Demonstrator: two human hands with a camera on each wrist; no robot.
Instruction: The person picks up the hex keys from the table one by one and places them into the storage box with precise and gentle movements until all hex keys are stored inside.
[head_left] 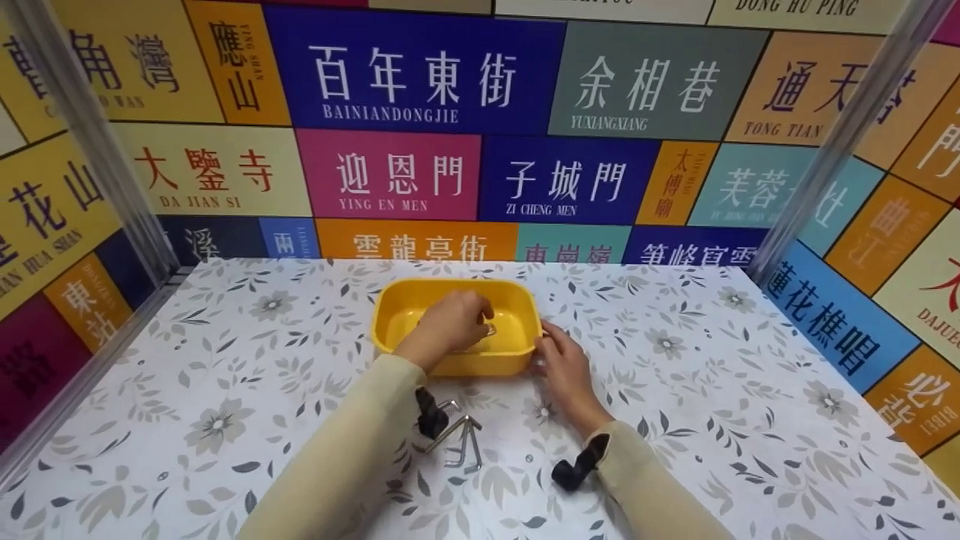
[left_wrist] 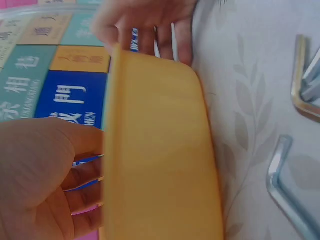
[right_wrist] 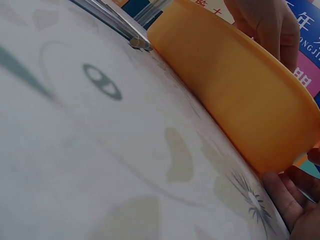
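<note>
A yellow plastic box [head_left: 450,365] stands on the table. My left hand [head_left: 454,319] reaches over its near wall, fingers bent down inside. A small shiny metal piece [head_left: 491,328] shows by those fingertips; I cannot tell whether they hold it. The box wall hides part of the fingers in the left wrist view. At the right end, my right hand [head_left: 564,367] grips the box, thumb at the rim and fingers against the outside. Several L-shaped hex keys [head_left: 466,435] lie in front of the box, partly behind my left wrist.
A white cloth with a grey leaf and flower print [head_left: 712,390] covers the table. Behind stands a wall of coloured panels [head_left: 409,71] with lettering. Clear upright strips [head_left: 825,142] mark both back corners. Black camera mounts [head_left: 581,463] sit on both wrists.
</note>
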